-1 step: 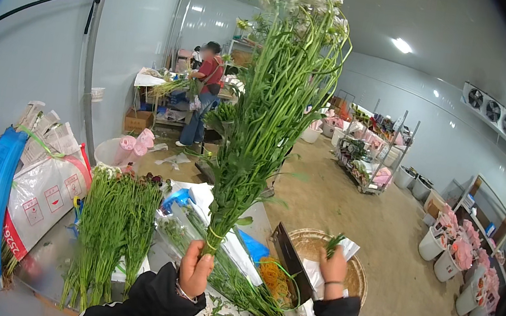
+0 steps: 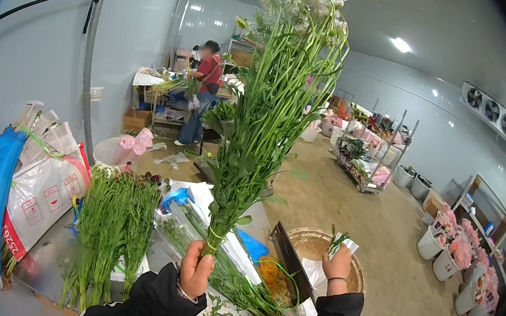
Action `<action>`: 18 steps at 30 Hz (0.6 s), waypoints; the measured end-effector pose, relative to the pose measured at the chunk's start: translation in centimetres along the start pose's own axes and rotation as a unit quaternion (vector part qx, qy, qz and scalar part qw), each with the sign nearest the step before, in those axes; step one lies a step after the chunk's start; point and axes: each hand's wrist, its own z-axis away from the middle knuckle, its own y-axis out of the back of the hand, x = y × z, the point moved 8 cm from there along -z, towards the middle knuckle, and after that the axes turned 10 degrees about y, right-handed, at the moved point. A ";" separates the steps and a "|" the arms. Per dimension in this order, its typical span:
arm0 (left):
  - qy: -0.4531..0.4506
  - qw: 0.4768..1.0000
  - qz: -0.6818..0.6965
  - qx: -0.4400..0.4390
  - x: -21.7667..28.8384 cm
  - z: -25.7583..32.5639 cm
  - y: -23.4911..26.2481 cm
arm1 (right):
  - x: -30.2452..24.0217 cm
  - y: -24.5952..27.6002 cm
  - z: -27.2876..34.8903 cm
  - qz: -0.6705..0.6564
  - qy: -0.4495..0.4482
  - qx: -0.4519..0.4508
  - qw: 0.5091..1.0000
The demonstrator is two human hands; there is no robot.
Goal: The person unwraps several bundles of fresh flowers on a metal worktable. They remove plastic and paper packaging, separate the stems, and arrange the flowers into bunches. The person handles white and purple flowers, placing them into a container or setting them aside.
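My left hand (image 2: 195, 270) is closed round the stem ends of a tall bunch of white flowers (image 2: 265, 115), held upright. A yellow rubber band circles the stems just above my fingers, and the white heads reach the top of the view. Off to the right, my right hand (image 2: 337, 265) is closed on a small tuft of green leaves (image 2: 336, 240), above a round woven basket (image 2: 356, 290). Beneath the bunch, loose green stems (image 2: 230, 286) lie on the work table, beside a heap of yellow rubber bands (image 2: 275, 279).
More cut stems (image 2: 109, 228) are piled at the left, next to blue and white sacks (image 2: 31, 193). Farther back, a person in a red top (image 2: 209, 75) stands at another table. A loaded trolley (image 2: 372, 151) and white buckets of pink-wrapped flowers (image 2: 447, 263) stand to the right.
My right hand has moved slightly up and to the right with the green leaves. My left hand and the bunch are almost still.
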 end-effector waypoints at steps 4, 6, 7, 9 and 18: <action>-0.042 0.998 -0.037 0.017 -0.5 0.2 -1.1 | -9.3 4.1 -0.7 -0.266 0.077 0.128 0.952; -0.060 0.994 -0.086 0.022 -0.5 0.3 -1.7 | -18.4 5.7 -0.2 -0.466 0.102 0.005 0.879; -0.073 0.989 -0.123 0.032 -0.5 0.4 -2.3 | -22.0 7.5 0.2 -0.466 0.133 0.010 0.875; -0.122 0.967 -0.222 0.015 -1.0 0.3 -2.9 | -25.9 8.6 0.2 -0.447 0.163 0.021 0.879; 0.213 0.901 0.189 -0.327 -2.0 3.1 -6.4 | -25.7 8.3 0.0 -0.609 0.277 -0.001 0.744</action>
